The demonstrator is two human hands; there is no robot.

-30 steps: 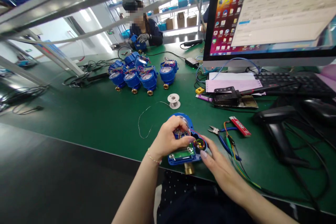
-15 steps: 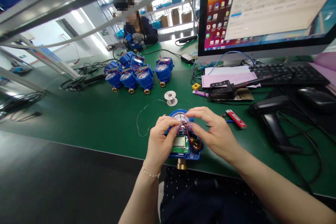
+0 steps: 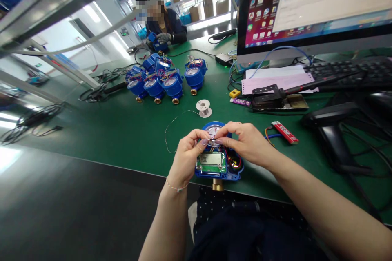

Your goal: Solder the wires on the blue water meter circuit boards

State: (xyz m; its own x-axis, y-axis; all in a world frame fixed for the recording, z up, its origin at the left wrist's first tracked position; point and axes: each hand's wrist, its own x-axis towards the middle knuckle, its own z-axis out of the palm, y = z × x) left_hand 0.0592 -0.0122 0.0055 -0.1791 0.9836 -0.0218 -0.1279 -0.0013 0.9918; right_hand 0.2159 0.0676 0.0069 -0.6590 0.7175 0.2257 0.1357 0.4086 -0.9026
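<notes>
A blue water meter [image 3: 232,175] with a brass pipe end [image 3: 217,184] lies before me at the table's front edge. Its housing is uncovered, showing a green circuit board with a small display [image 3: 211,159] that bears dark characters. My left hand [image 3: 190,151] pinches thin wires above the round dial [image 3: 213,129]. From the other side, the fingertips of my right hand [image 3: 241,140] are closed on the wires as well, almost touching the left ones. Red and black wires run down beside the board. The exact wire ends are partly hidden by my fingers.
Behind the meter stands a solder spool [image 3: 203,109], its strand curling left. Several blue meters [image 3: 153,87] are grouped farther back. To the right are a soldering iron stand [image 3: 266,97], a red-and-white battery pack [image 3: 284,132], a scanner [image 3: 327,134] and a monitor [image 3: 245,28]. A gloved co-worker [image 3: 168,28] sits opposite.
My right fingers have closed in from a looser, spread pose to a pinch near the left fingertips. Dark characters now show on the display. The whole view has shifted slightly.
</notes>
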